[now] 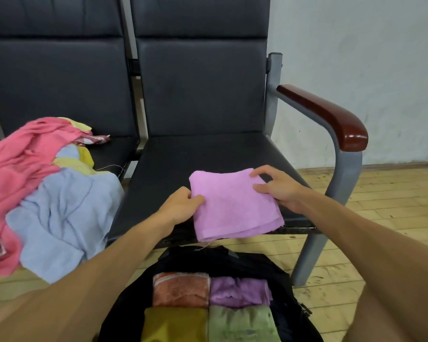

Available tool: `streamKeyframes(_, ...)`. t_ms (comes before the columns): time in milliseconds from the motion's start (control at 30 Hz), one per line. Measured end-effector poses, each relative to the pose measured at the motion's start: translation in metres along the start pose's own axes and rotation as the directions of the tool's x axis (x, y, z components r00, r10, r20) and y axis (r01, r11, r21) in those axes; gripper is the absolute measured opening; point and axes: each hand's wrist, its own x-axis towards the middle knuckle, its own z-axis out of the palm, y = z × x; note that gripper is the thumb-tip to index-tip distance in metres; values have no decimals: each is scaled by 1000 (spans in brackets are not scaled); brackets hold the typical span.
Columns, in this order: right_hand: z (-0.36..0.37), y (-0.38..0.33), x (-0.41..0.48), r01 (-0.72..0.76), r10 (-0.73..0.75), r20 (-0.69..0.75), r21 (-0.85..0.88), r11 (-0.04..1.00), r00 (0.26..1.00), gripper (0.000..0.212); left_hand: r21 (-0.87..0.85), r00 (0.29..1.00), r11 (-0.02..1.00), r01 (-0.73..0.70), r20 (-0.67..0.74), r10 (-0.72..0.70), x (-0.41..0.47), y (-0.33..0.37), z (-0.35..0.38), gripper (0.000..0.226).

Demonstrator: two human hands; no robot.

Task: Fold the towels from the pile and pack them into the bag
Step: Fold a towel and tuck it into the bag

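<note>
Over the front edge of the black seat (208,154) the folded lilac towel (232,208) is held from both sides, the left hand (181,206) curled round its left edge, the right hand (279,186) pinching its far right corner, just above the open black bag (286,287), the pile (47,193) lying on the neighbouring seat.

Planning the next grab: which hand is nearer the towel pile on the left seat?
Left. The left hand grips the lilac towel at its left edge, toward the pile; the right hand holds its right side, farther off.
</note>
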Motion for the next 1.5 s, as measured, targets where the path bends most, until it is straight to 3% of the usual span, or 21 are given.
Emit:
streamKeyframes(100,-1,-4,-5,69,-68,24,-7,998,997,23,-175,994,983,-61,-103,44,-7,1,1,21)
streamKeyframes(167,-1,-5,-9,92,-92,49,7,996,995,28,-300,981,941,-155,-157,112,-12,0,-3,31)
streamKeyframes(267,-4,-6,-14,120,-120,82,10,993,989,46,-273,954,917,-291,-149,259,-19,-2,-11,37)
streamKeyframes(367,-8,-8,-18,144,-140,83,-47,989,987,42,-261,961,925,-276,-96,259,-24,-6,-17,38)
streamKeyframes(433,-9,-8,-20,177,-166,80,-164,970,983,40,-261,963,928,-267,-42,266,-28,-10,-20,54)
streamKeyframes(533,-9,-10,-24,235,-229,58,-343,909,972,36,-51,952,951,-306,-5,306,-31,-16,-23,69)
streamKeyframes(667,-5,-12,-27,335,-359,57,-513,790,932,30,267,917,889,-372,-41,397,-31,-23,-23,50)
streamKeyframes(867,-5,-20,-26,400,-413,88,-493,773,906,20,308,891,869,-387,-119,439,-27,-19,-38,21)
streamKeyframes(1000,-3,-28,-38,327,-304,157,-150,933,940,15,99,933,933,-345,-71,352,-33,-18,-53,16)
streamKeyframes(1133,8,-32,-42,248,-260,184,83,965,948,28,-200,946,927,-318,-133,296,-44,-16,-56,18)
streamKeyframes(1233,20,-31,-46,194,-210,180,99,976,961,35,-449,969,862,-236,-171,176,-53,-19,-46,18)
streamKeyframes(1367,34,-19,-62,108,-123,87,168,980,989,42,-613,994,787,-73,-112,5,-65,-20,-28,23)
streamKeyframes(1500,34,-2,-87,-101,25,218,349,931,976,47,-776,994,624,97,46,-97,-81,-21,-23,42)
